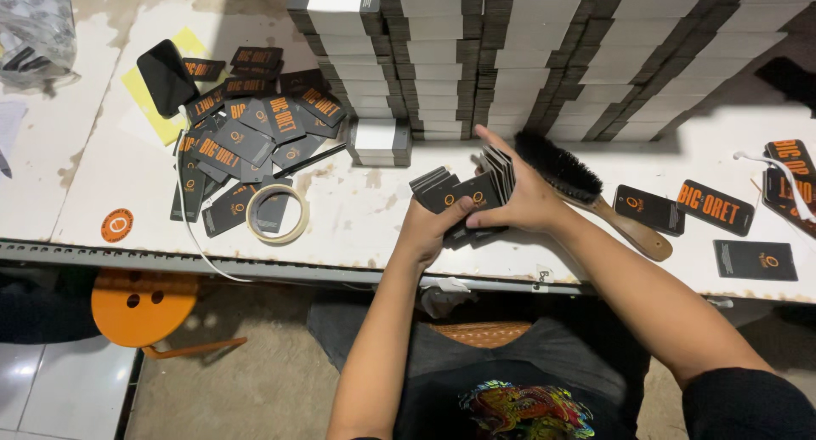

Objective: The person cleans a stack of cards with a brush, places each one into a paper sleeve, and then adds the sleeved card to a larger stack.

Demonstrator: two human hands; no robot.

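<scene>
Left hand: your left hand (425, 227) grasps a fanned bunch of black tags (455, 193) from below, thumb on top.
Right hand: your right hand (523, 193) grips the upright tags at the fan's right end.
Place: just above the white table (357, 210) edge, beside the brush (586, 189).
Long axis: the fan runs left to right; each tag's length points away from you.

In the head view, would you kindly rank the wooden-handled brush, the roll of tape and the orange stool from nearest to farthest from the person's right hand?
1. Wooden-handled brush: lies on the table just beyond the right hand, all but touching it.
2. Roll of tape: on the table well to the left, past the left hand.
3. Orange stool: farthest, under the table edge at lower left.
</scene>
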